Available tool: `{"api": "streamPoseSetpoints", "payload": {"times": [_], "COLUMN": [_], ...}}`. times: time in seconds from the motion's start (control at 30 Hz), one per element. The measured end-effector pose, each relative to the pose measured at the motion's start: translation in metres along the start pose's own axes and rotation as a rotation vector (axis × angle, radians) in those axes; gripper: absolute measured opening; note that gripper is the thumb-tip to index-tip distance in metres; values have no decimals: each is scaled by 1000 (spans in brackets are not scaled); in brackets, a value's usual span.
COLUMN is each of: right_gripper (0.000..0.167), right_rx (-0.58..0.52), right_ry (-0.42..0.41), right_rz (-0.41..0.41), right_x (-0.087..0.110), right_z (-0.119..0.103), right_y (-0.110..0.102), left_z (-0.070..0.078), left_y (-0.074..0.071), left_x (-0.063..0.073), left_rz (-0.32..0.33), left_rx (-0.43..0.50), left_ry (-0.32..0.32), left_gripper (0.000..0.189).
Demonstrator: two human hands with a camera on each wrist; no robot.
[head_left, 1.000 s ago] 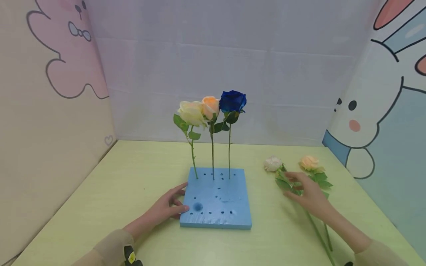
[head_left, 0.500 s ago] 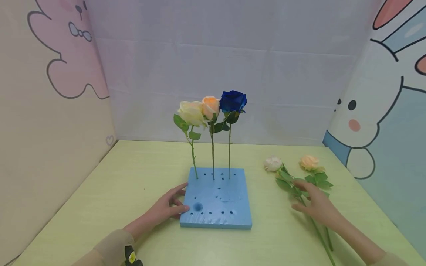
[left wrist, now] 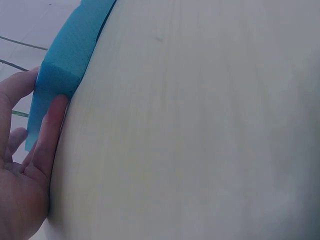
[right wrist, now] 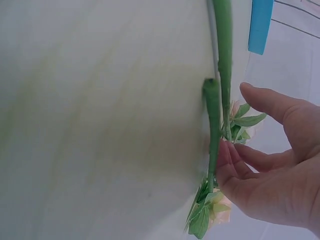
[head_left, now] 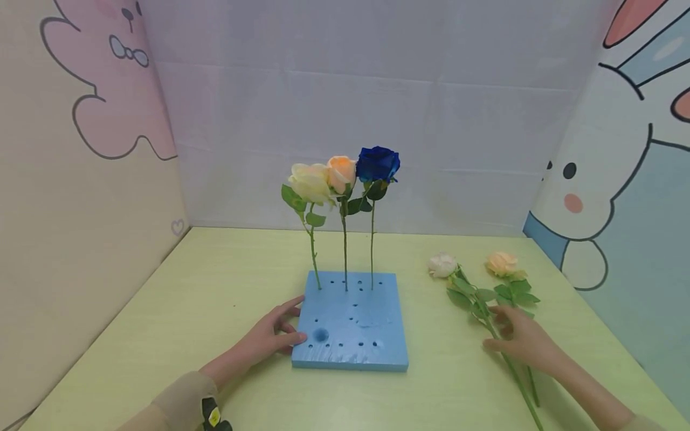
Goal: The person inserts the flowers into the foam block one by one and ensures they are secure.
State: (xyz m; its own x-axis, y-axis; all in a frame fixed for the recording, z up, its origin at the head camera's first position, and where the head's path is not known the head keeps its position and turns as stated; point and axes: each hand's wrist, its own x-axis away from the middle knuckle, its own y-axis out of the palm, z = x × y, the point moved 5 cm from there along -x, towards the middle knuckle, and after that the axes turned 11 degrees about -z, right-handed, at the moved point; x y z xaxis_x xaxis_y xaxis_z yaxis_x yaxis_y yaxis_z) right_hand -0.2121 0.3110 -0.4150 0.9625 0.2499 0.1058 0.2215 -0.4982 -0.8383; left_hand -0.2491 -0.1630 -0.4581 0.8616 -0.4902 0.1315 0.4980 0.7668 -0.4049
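My left hand (head_left: 265, 338) rests against the left edge of a light blue foam block (head_left: 372, 329) with small holes. In the left wrist view, fingers (left wrist: 48, 135) lie along the block's side. Three upright flowers stand in its back row: a cream rose (head_left: 311, 184), a peach rose (head_left: 341, 173) and a dark blue rose (head_left: 377, 164). My right hand (head_left: 530, 344) is over the stem of a white flower (head_left: 442, 264) lying on the table, thumb and fingers apart around it. Another peach rose (head_left: 502, 263) lies beside it, its stem partly behind the hand.
The pale yellow table (head_left: 226, 281) carries everything. A light cloth wall (head_left: 377, 108) closes off the back. Cartoon-printed panels stand at both sides, a pink figure (head_left: 110, 90) at left and a white rabbit (head_left: 598, 179) at right.
My right hand has moved down along the white flower's stem, away from its leaves and toward me. The left hand, the block and the flowers stay where they were.
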Motion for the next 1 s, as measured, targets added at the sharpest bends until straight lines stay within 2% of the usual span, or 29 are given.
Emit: {"api": "streamPoseSetpoints", "payload": {"times": [0.23, 0.47, 0.8, 0.9, 1.0], "right_gripper": [68, 68, 65, 65, 66], "right_rx": [-87, -254, -273, -276, -346], "right_ry": [37, 31, 44, 31, 5], "right_rz": [-99, -151, -159, -187, -247], "right_x": [-4, -4, -8, -8, -9], "right_z": [7, 8, -3, -8, -10], "right_y": [-1, 1, 4, 4, 5], "left_z": [-2, -3, -3, -2, -1], "left_y": [-3, -3, -2, -2, -1], "left_x": [0, 0, 0, 0, 1], "left_rz": [-27, -39, -32, -31, -29], "left_rx": [13, 22, 20, 19, 25], "left_ry": [20, 26, 16, 17, 17], "left_gripper": [86, 87, 87, 86, 86]}}
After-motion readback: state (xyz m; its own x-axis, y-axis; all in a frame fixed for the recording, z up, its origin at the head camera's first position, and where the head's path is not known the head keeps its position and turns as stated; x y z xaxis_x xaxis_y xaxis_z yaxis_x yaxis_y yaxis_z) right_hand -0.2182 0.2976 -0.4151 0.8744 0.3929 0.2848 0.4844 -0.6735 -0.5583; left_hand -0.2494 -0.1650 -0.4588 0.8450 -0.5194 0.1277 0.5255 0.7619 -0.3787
